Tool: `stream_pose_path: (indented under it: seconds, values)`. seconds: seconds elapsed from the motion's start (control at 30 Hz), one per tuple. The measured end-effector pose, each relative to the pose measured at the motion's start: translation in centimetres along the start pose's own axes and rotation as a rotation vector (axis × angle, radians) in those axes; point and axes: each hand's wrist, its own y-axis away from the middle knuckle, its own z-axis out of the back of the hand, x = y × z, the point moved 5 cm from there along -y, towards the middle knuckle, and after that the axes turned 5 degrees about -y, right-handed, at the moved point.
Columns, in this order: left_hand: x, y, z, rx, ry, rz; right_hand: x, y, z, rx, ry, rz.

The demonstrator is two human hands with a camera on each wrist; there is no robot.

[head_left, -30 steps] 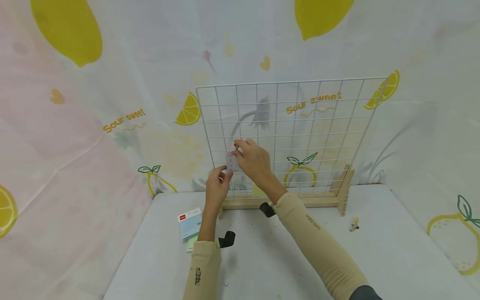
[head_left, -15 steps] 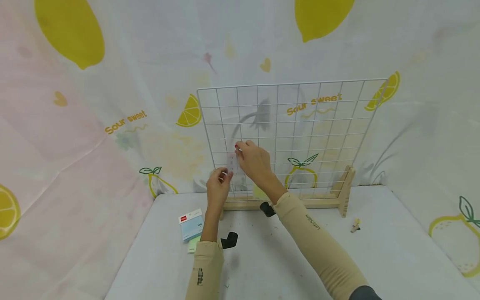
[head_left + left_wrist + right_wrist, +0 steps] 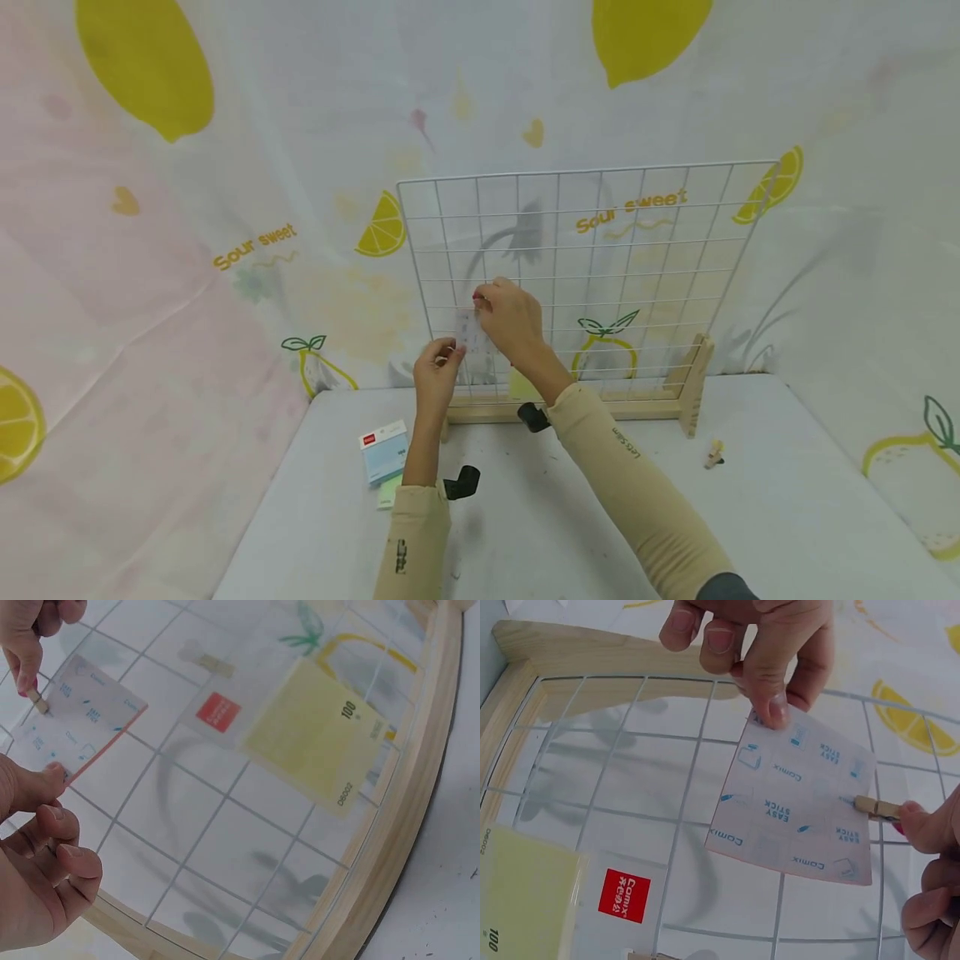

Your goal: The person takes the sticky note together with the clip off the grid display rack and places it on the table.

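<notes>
A small pale sticky note pad (image 3: pixel 795 802) with blue "EASY STICK" print is up against the white wire grid (image 3: pixel 558 172). My left hand (image 3: pixel 437 375) pinches one edge of it, thumb on the printed side, as the right wrist view shows. At another edge, my right hand (image 3: pixel 513 321) pinches the outer end of a small wooden clothespin (image 3: pixel 880 808), its tip over the printed face. Lower on the grid hangs a yellow sticky note pack (image 3: pixel 319 735), with another clothespin (image 3: pixel 214 664) at its top.
The grid stands in a wooden base (image 3: pixel 637 409) on the white table. Blue (image 3: pixel 386 460) and green (image 3: pixel 387 493) note packs lie beside my left forearm. A small pile of what look like clothespins (image 3: pixel 715 454) lies at the right. A lemon-print cloth hangs behind.
The head view has tilted slightly, shifting the scene a little downward. Both hands stay at the note pad; the clothespin seen between the right fingertips a second ago is now mostly hidden there.
</notes>
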Motion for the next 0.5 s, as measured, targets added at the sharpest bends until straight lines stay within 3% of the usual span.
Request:
stream_pose_path:
  seconds: [0.5]
  values:
    - [-0.09, 0.22, 0.44, 0.005, 0.025, 0.02, 0.1, 0.23, 0.63, -0.138, -0.071, 0.055]
